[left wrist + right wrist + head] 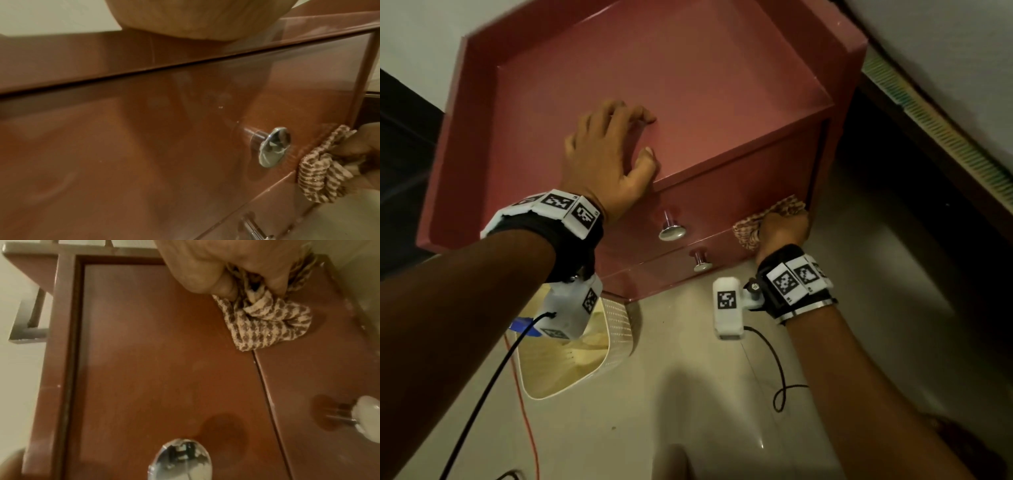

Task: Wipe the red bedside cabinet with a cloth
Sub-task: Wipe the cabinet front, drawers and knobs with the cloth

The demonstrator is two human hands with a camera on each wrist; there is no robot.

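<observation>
The red bedside cabinet [688, 85] stands against the wall, with a rimmed top and two drawer fronts. My left hand [606, 154] rests on the top near its front edge, fingers loosely bent and the thumb at the edge. My right hand [784, 229] grips a bunched brown-and-cream patterned cloth [748, 229] and presses it against the right end of the upper drawer front [164, 361], close to the seam with the lower drawer. The cloth [267, 324] bulges out below the curled fingers [205, 272]. The left wrist view catches the cloth [316, 175] at its right edge.
A chrome knob [672, 229] sits on the upper drawer and another knob [701, 262] on the lower one. A cream basket [571, 359] stands on the tiled floor [688, 394] by the cabinet's left foot. Cables trail over the floor. A bed edge [945, 137] lies to the right.
</observation>
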